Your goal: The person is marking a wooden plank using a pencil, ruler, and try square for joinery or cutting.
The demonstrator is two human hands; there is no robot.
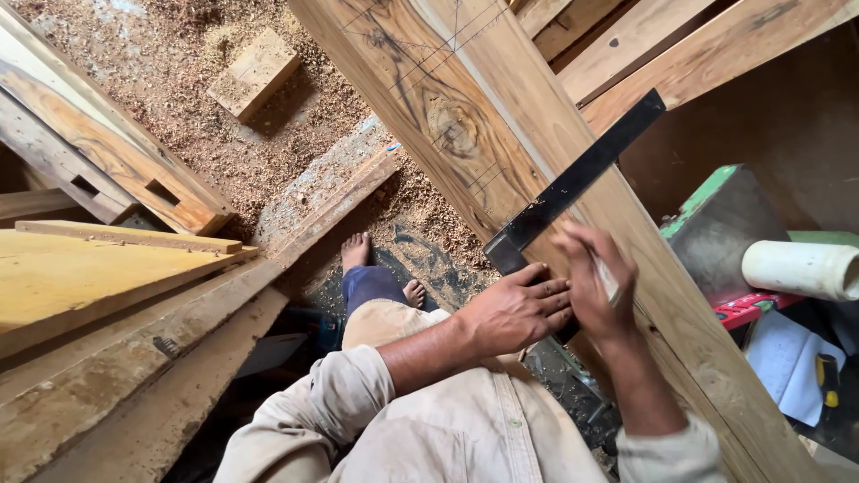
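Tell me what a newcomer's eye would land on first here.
A long knotted plank runs diagonally through the middle, with a dark metal square laid across it. The left hand presses the square's stock while the right hand holds a pale marking tool beside it. Sawdust covers the floor at upper left.

I see my left hand [519, 311] at the centre of the frame, palm down, fingers stretched flat and pointing right, its bare forearm running down-left into a rolled beige sleeve. My right hand [595, 282] sits just right of it, fingers curled in a pinch, wrist bent, forearm dropping toward the lower right edge. My bare feet show centre frame.
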